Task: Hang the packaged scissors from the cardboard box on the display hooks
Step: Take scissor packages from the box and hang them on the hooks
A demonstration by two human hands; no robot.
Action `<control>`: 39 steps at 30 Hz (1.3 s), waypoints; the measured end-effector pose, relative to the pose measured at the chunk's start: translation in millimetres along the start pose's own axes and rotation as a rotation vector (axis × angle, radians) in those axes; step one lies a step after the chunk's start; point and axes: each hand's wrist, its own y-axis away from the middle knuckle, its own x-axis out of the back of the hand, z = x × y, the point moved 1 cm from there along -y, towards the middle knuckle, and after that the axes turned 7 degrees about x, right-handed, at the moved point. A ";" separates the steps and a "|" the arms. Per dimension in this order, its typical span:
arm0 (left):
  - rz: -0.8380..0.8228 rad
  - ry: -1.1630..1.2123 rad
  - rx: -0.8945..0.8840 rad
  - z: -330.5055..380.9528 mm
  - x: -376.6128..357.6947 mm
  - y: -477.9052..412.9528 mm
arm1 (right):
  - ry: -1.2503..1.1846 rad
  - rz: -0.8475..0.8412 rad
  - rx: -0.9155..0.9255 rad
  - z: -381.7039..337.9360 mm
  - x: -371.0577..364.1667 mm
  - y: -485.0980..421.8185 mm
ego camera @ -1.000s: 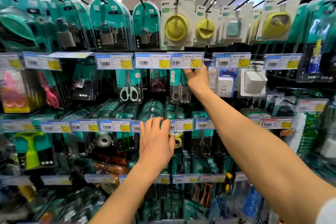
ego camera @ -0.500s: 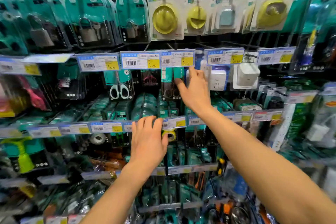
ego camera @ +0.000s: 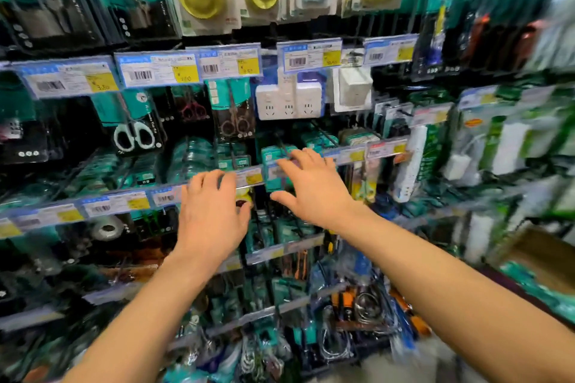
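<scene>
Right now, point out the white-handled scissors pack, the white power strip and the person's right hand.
white-handled scissors pack (ego camera: 134,135): head view, on the white handle loops.
white power strip (ego camera: 289,101): head view, on its middle socket face.
right hand (ego camera: 314,188): head view, on the back of the hand, fingers spread.

Teal-carded packaged scissors (ego camera: 237,116) hang upright on display hooks (ego camera: 326,134); the brown cardboard box (ego camera: 543,255), lower right, looks blurred.

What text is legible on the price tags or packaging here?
"3.50": yellow patch of the far-left price tag.
"3.5", last digit unclear: yellow patch of the tag above the brown-handled scissors pack.
Tag between those two: barcode visible, price smeared.
Tag above the white power strips: price blurred, unreadable.
Lower-rail tags, package print, everything at right: motion-blurred, unreadable.
</scene>
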 end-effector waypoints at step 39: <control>-0.816 -0.039 -0.527 526.7 -158.0 242.9 | -0.082 -0.574 -0.435 344.9 -21.7 532.7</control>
